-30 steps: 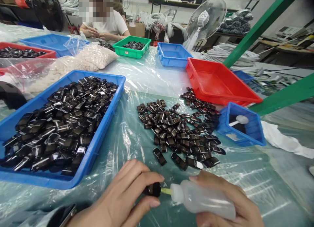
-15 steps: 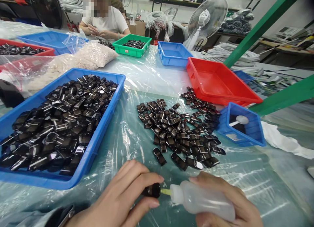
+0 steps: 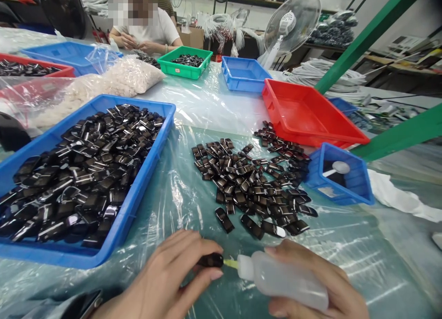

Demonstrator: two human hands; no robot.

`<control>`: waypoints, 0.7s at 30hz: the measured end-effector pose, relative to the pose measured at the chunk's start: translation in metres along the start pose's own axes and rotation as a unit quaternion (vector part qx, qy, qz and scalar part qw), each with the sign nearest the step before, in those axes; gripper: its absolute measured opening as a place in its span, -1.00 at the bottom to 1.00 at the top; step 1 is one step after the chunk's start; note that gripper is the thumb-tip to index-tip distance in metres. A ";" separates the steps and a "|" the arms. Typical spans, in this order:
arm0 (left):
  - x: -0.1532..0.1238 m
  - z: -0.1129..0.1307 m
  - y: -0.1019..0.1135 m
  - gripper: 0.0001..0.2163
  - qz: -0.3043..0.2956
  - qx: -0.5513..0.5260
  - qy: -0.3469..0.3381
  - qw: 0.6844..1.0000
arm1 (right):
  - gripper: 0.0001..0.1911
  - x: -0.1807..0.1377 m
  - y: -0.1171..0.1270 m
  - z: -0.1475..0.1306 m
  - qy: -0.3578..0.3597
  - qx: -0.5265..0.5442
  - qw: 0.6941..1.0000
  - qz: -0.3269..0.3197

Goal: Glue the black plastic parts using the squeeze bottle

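Observation:
Between the thumb and fingers of my left hand (image 3: 169, 275) is a small glossy black plastic piece (image 3: 211, 260), its near end partly covered by the fingers. My right hand (image 3: 321, 282) wraps round a translucent white squeeze bottle (image 3: 286, 278) lying nearly level. The bottle's thin yellow-green nozzle tip (image 3: 230, 263) points left and meets the end of the black piece. Just beyond both hands a loose pile of similar black pieces (image 3: 248, 185) is spread on the plastic-covered table (image 3: 165, 217).
A large blue tray (image 3: 138, 194) full of black pieces stands at left. A red tray (image 3: 311, 116) and a small blue bin (image 3: 359, 185) holding a white spoon (image 3: 340, 167) sit at right. Across the table a person (image 3: 148, 31) works near a green tray (image 3: 186, 72).
Both hands have shifted slightly left. The black piece has been turned a little in my left fingers, and the nozzle tip stays at its end.

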State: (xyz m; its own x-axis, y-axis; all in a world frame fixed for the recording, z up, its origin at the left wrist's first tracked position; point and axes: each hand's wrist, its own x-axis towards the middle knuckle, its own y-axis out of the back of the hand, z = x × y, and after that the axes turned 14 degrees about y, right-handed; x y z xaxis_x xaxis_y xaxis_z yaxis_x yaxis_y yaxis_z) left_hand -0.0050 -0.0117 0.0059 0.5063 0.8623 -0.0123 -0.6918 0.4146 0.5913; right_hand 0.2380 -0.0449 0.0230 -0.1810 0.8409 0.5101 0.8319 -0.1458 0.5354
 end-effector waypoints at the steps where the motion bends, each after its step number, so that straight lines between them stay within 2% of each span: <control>1: 0.000 0.000 0.000 -0.87 0.005 -0.001 0.000 1.000 | -0.60 -0.001 0.001 0.000 -0.001 -0.003 1.000 -0.002; 5: -0.003 0.003 0.004 -0.74 0.000 -0.022 0.012 1.000 | -0.59 -0.009 0.003 0.003 -0.022 -0.020 1.000 -0.010; 10: -0.005 0.002 0.006 -0.64 0.000 -0.025 0.010 1.000 | -0.64 -0.014 0.000 0.005 -0.025 -0.010 0.999 0.021; 21: -0.003 -0.003 0.004 -0.72 0.054 0.019 -0.011 0.998 | -0.67 -0.010 0.008 0.006 0.031 -0.067 0.996 -0.050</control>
State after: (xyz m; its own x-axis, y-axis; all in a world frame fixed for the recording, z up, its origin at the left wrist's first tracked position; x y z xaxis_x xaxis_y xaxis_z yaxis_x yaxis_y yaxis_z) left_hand -0.0109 -0.0122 0.0053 0.4414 0.8946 0.0699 -0.7233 0.3086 0.6177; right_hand 0.2497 -0.0513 0.0181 -0.2948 0.8214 0.4883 0.7315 -0.1348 0.6684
